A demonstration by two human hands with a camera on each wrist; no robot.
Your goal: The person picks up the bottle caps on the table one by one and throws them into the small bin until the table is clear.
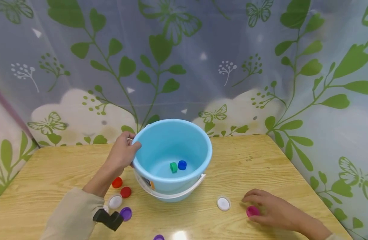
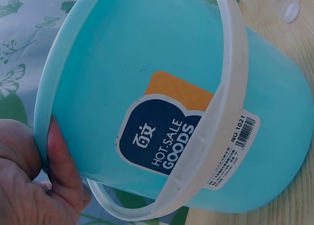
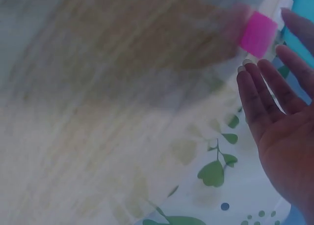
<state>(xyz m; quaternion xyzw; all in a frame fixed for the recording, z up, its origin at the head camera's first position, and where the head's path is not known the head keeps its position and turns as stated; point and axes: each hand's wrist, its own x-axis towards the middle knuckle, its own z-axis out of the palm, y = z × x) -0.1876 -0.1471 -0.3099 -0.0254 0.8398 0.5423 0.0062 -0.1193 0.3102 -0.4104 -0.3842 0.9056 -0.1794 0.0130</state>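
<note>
A light blue bucket [image 1: 171, 181] stands on the wooden table, its white handle [image 1: 168, 197] hanging down at the front. My left hand [image 1: 123, 151] grips the rim at its left side, thumb over the edge. In the left wrist view a "HOT-SALE GOODS" label [image 2: 157, 136] shows on the bucket wall. Inside lie a green bottle cap [image 1: 173, 167] and a blue cap [image 1: 182, 165]. At the right, my right hand [image 1: 272, 210] reaches around a pink cap [image 1: 253, 211] on the table. In the right wrist view its fingers are extended, just short of the pink cap.
A white cap [image 1: 224, 203] lies between the bucket and my right hand. Near my left forearm are an orange-red cap [image 1: 117, 182], a red cap [image 1: 125, 192], a white cap [image 1: 115, 201] and a purple cap [image 1: 126, 213]. Another purple cap [image 1: 158, 237] sits at the near edge of view. Behind hangs a leaf-patterned curtain [image 1: 184, 66].
</note>
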